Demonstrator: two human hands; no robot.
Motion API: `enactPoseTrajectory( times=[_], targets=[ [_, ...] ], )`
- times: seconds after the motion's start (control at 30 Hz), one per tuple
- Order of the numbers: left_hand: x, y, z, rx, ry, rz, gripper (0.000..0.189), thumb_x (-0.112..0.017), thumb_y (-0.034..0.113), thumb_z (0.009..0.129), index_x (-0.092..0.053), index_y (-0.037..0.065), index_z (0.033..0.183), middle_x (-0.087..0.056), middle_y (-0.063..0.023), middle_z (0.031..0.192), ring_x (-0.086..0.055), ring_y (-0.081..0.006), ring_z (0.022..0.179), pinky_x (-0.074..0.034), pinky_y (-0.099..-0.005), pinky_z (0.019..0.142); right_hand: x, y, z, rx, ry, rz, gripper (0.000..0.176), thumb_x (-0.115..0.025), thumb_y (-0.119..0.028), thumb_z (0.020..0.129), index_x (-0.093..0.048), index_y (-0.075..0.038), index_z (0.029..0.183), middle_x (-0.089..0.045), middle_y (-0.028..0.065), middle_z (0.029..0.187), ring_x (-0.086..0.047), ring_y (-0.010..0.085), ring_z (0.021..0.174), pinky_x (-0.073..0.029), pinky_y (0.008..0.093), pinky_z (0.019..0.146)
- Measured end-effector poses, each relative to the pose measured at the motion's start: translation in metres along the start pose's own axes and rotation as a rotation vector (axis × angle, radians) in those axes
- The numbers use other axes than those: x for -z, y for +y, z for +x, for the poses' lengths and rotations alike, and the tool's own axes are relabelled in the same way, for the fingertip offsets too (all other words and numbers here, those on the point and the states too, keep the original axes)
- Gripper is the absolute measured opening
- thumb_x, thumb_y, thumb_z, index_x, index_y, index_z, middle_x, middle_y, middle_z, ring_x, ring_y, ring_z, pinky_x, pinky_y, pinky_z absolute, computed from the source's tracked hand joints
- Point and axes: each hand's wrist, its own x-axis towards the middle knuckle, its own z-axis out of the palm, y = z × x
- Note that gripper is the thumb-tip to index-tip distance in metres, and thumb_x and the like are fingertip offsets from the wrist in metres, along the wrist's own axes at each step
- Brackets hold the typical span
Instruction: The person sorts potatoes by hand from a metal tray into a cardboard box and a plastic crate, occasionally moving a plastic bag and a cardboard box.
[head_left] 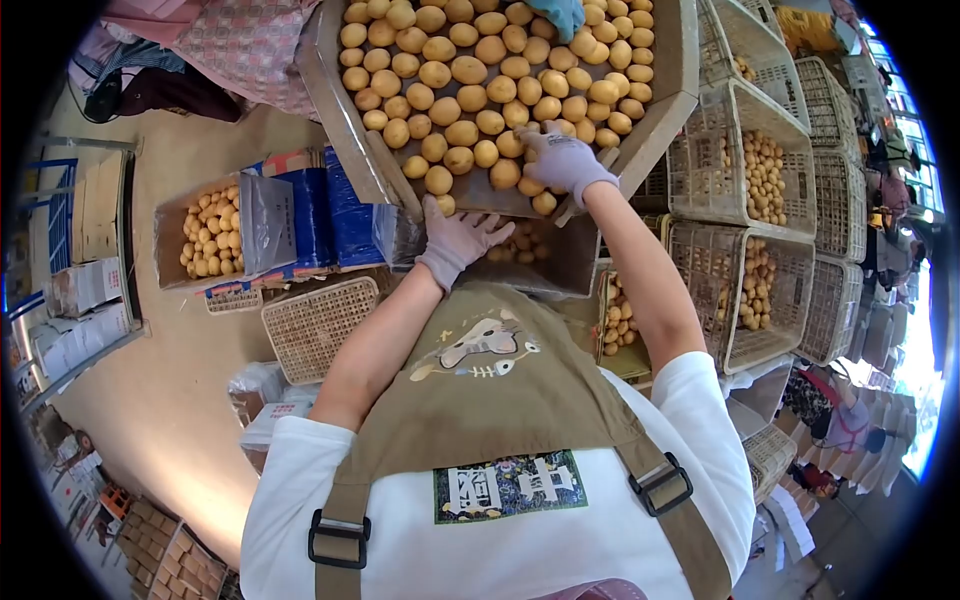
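Round yellow fruits (468,69) are spread over a sorting tray (672,118) with raised wooden sides. My right hand (562,160), in a pale lilac glove, lies over the fruits at the tray's front right. Its fingers are stretched apart and touch fruits there; nothing is gripped. In a matching glove, my left hand (458,238) is at the tray's front opening, fingers spread, beside a fruit (440,204) at the lip. Below the opening, partly hidden by my left hand, a box (570,268) holds more of these fruits.
Another person's blue-gloved hand (560,14) reaches in at the tray's far side. Plastic crates (705,180) with fruits stack up on the right. A carton (268,222) of fruits and an upturned-looking crate (318,325) stand left. Other people are in the right background.
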Motion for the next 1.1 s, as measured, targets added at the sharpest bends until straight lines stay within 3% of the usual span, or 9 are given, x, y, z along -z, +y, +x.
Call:
enactPoseTrajectory(
  times=[0.3, 0.47, 0.53, 0.63, 0.77, 0.83, 0.9, 1.03, 1.1],
  targets=[
    [0.0, 0.006, -0.008, 0.056, -0.302, 0.197, 0.092, -0.038, 0.077, 0.086, -0.025, 0.015, 0.154, -0.024, -0.0127, 0.161, -0.021, -0.0398, 0.148, -0.023, -0.0741, 0.11, -0.032, -0.015, -0.005, -0.06, 0.029, -0.061, 0.044, -0.06, -0.021, 0.088, -0.058, -0.023, 0.132, -0.056, 0.0209, 0.124, -0.065, 0.0366, 0.106, -0.054, 0.0446, 0.087],
    [-0.002, 0.009, -0.012, 0.085, -0.2, 0.081, 0.084, -0.034, 0.07, 0.088, -0.029, 0.017, 0.153, -0.03, -0.0105, 0.16, -0.025, -0.043, 0.147, -0.02, -0.074, 0.111, 0.01, -0.001, -0.054, 0.489, 0.575, 0.122, 0.037, -0.067, -0.006, 0.075, -0.066, -0.02, 0.109, -0.061, 0.0106, 0.093, -0.065, 0.0309, 0.078, -0.055, 0.0402, 0.07],
    [0.001, 0.011, -0.01, 0.101, -0.259, 0.066, 0.087, -0.033, 0.073, 0.087, -0.026, 0.018, 0.155, -0.027, -0.0108, 0.161, -0.024, -0.0434, 0.147, -0.02, -0.0741, 0.111, 0.046, 0.054, -0.071, 0.167, 0.757, -0.362, 0.047, -0.067, -0.007, 0.077, -0.064, -0.021, 0.122, -0.066, 0.0069, 0.096, -0.065, 0.0252, 0.083, -0.055, 0.0375, 0.069],
    [0.002, 0.008, -0.004, 0.076, -0.268, 0.133, 0.092, -0.032, 0.078, 0.085, -0.026, 0.019, 0.156, -0.025, -0.0106, 0.162, -0.022, -0.0427, 0.148, -0.019, -0.0748, 0.11, 0.071, 0.124, -0.099, -0.604, 1.221, -0.248, 0.048, -0.065, -0.008, 0.085, -0.055, -0.006, 0.133, -0.066, 0.0165, 0.119, -0.058, 0.0343, 0.117, -0.044, 0.0444, 0.105],
    [0.001, 0.005, 0.003, 0.085, -0.331, 0.17, 0.091, -0.031, 0.079, 0.085, -0.027, 0.023, 0.156, -0.025, -0.0106, 0.162, -0.023, -0.0426, 0.148, -0.02, -0.0763, 0.108, 0.035, 0.063, -0.077, 0.086, 0.918, 0.151, 0.04, -0.071, -0.01, 0.08, -0.065, -0.006, 0.119, -0.065, 0.0178, 0.118, -0.058, 0.0383, 0.114, -0.046, 0.0474, 0.101],
    [0.0, 0.006, 0.002, 0.089, -0.3, 0.177, 0.089, -0.03, 0.078, 0.086, -0.027, 0.022, 0.156, -0.025, -0.01, 0.162, -0.023, -0.0422, 0.148, -0.02, -0.076, 0.108, 0.002, 0.011, -0.071, 0.152, 0.627, -0.024, 0.042, -0.072, -0.024, 0.079, -0.065, -0.012, 0.119, -0.066, 0.0141, 0.111, -0.061, 0.0321, 0.109, -0.041, 0.0479, 0.106],
    [0.001, 0.009, 0.001, 0.082, -0.324, 0.199, 0.088, -0.029, 0.076, 0.087, -0.027, 0.022, 0.156, -0.025, -0.0095, 0.162, -0.023, -0.0417, 0.148, -0.021, -0.0759, 0.108, -0.029, -0.001, -0.074, 0.134, 0.262, -0.263, 0.047, -0.057, -0.041, 0.088, -0.064, -0.018, 0.128, -0.066, 0.0132, 0.121, -0.061, 0.0328, 0.113, -0.038, 0.0457, 0.109],
    [0.002, 0.012, -0.003, 0.05, -0.338, 0.22, 0.085, -0.03, 0.074, 0.089, -0.028, 0.022, 0.156, -0.025, -0.0091, 0.162, -0.023, -0.041, 0.148, -0.02, -0.076, 0.109, -0.019, 0.003, -0.059, -0.048, 0.19, 0.043, 0.043, -0.055, -0.04, 0.09, -0.066, -0.016, 0.124, -0.071, 0.0115, 0.102, -0.064, 0.0313, 0.108, -0.04, 0.0435, 0.108],
    [0.002, 0.01, -0.004, 0.054, -0.29, 0.193, 0.084, -0.03, 0.073, 0.089, -0.028, 0.023, 0.156, -0.025, -0.009, 0.162, -0.023, -0.0411, 0.148, -0.02, -0.0761, 0.109, -0.001, 0.005, -0.038, -0.163, 0.277, 0.152, 0.035, -0.057, -0.031, 0.089, -0.07, -0.013, 0.116, -0.066, 0.0158, 0.119, -0.064, 0.0343, 0.108, -0.045, 0.0411, 0.102]
  ],
)
